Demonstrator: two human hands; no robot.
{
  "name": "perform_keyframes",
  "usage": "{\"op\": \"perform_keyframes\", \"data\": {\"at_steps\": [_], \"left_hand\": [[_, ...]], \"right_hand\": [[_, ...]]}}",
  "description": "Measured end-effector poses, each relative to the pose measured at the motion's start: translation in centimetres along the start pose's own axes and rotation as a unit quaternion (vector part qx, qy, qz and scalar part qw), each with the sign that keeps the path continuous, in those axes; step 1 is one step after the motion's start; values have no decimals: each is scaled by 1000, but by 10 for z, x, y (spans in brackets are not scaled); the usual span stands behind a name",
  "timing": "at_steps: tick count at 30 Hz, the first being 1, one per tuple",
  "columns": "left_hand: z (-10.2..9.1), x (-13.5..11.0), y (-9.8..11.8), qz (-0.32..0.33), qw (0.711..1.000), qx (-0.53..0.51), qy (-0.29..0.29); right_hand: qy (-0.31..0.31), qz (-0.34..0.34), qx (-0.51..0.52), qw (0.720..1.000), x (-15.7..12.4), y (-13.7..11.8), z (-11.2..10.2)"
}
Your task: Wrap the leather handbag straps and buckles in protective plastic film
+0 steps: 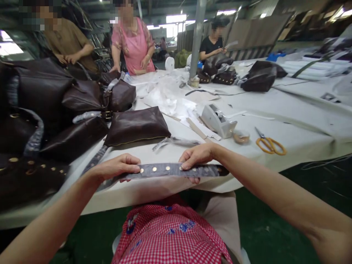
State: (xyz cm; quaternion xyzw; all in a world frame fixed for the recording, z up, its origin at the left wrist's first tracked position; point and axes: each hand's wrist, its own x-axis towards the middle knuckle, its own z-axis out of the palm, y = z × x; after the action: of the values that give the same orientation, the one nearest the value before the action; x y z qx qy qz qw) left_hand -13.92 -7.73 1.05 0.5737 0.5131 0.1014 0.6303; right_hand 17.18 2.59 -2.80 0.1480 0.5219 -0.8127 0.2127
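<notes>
Both my hands hold a dark studded strap [165,170] level across the near edge of the white table [299,121]. My left hand [118,167] pinches its left part, thumb on top beside a brass stud. My right hand [195,157] grips it further right, fingers closed over the top; the strap's end sticks out past it. The strap seems wrapped in thin film. A dark brown leather bag [136,125] lies flat on the table just beyond my hands.
Several dark leather bags [41,110] are piled at the left. A tape dispenser [218,121], a tape roll [241,137] and yellow-handled scissors [269,144] lie to the right. Three people stand at the far side. Paper sheets [167,95] cover the middle.
</notes>
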Motion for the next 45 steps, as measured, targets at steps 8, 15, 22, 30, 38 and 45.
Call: {"op": "perform_keyframes", "data": {"at_steps": [8, 15, 22, 30, 38, 45], "left_hand": [[-32, -7, -32, -38, 999, 0, -20], [-41, -15, -42, -62, 998, 0, 0], [-49, -8, -46, -44, 994, 96, -15], [-66, -10, -47, -34, 985, 166, -19], [44, -4, 16, 257, 865, 383, 197], [101, 25, 16, 321, 810, 207, 445]], "right_hand": [[20, 16, 25, 999, -8, 18, -7], [34, -4, 34, 999, -15, 30, -9], [23, -28, 31, 999, -5, 32, 0], [59, -82, 6, 995, -4, 27, 18], [109, -264, 122, 950, 20, 25, 51], [183, -371, 53, 909, 38, 24, 79]]}}
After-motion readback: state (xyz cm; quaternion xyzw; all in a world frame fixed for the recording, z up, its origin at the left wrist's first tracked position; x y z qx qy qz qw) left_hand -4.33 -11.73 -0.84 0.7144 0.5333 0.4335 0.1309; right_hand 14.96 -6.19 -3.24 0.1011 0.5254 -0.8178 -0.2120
